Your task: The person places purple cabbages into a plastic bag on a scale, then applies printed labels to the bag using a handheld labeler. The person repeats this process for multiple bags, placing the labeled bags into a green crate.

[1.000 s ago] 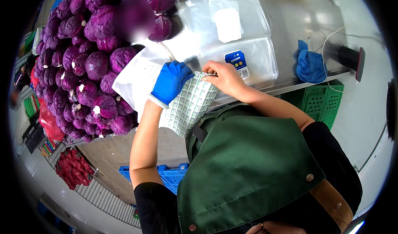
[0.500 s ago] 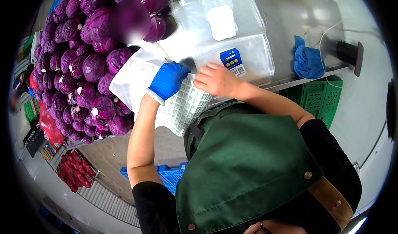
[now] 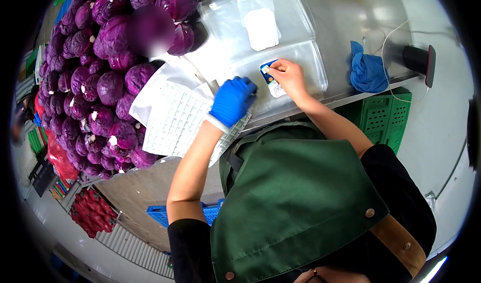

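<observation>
My left hand (image 3: 233,101), in a blue glove, has its fingers curled at the right end of a sheet of small green-and-white stickers (image 3: 175,120); the glove hides part of the sheet. My bare right hand (image 3: 290,80) pinches a small pale sticker (image 3: 266,69) against the top of a blue-and-white label (image 3: 276,89). That label lies on a clear plastic bag (image 3: 313,67). Another clear bag (image 3: 290,12) is beyond it, with white labels (image 3: 261,30) on it.
Purple cabbages (image 3: 110,87) are heaped along the left. A blue cloth (image 3: 368,70) sits on the metal table (image 3: 345,12) at right, near a dark device (image 3: 423,62) with a white cable. Below that edge stands a green crate (image 3: 383,117).
My right hand has left the sticker sheet and moved right onto the blue-and-white label. My left hand has shifted right, and the sheet now lies flatter.
</observation>
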`<action>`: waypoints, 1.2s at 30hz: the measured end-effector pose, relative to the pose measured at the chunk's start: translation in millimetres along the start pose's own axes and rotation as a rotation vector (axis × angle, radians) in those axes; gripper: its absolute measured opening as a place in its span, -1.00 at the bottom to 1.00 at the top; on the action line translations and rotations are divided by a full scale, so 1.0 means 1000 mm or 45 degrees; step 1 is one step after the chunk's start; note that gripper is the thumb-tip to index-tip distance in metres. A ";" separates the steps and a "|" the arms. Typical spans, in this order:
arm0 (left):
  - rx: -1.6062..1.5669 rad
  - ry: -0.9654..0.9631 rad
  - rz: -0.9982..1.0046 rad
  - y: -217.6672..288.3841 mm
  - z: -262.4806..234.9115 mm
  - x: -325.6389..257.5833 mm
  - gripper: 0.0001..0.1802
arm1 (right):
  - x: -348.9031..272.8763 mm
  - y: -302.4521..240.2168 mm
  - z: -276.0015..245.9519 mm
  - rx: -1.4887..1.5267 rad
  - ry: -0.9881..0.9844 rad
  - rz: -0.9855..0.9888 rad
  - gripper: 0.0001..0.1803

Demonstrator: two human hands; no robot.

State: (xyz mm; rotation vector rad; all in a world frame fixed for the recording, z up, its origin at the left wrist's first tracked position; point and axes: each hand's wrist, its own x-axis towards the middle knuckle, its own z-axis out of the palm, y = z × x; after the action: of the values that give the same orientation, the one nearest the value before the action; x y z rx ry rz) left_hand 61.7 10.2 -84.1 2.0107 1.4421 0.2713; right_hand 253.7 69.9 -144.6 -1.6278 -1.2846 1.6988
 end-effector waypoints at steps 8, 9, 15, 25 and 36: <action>-0.197 -0.001 0.070 -0.018 0.057 0.008 -0.75 | 0.004 -0.026 -0.016 -0.708 0.038 -0.240 -0.73; -0.307 0.028 0.064 -0.022 0.059 0.008 -0.78 | 0.005 -0.030 -0.023 -0.524 -0.014 -0.174 -0.74; -1.227 0.115 -0.418 -0.042 0.026 0.009 -0.81 | -0.026 -0.089 -0.055 0.439 -0.341 -0.287 -0.84; -0.993 1.062 -0.537 -0.039 -0.006 0.004 -0.86 | -0.005 -0.026 -0.017 -0.203 -0.105 -0.201 -0.81; -0.405 0.050 -0.026 -0.028 0.049 0.015 -0.81 | 0.011 -0.035 -0.033 -0.442 0.029 -0.393 -0.79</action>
State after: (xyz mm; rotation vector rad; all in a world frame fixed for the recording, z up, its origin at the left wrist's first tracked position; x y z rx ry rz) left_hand 70.1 10.4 -142.1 1.7409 1.3474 0.5008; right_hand 273.3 104.8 -116.3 -1.5214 -1.7918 1.3238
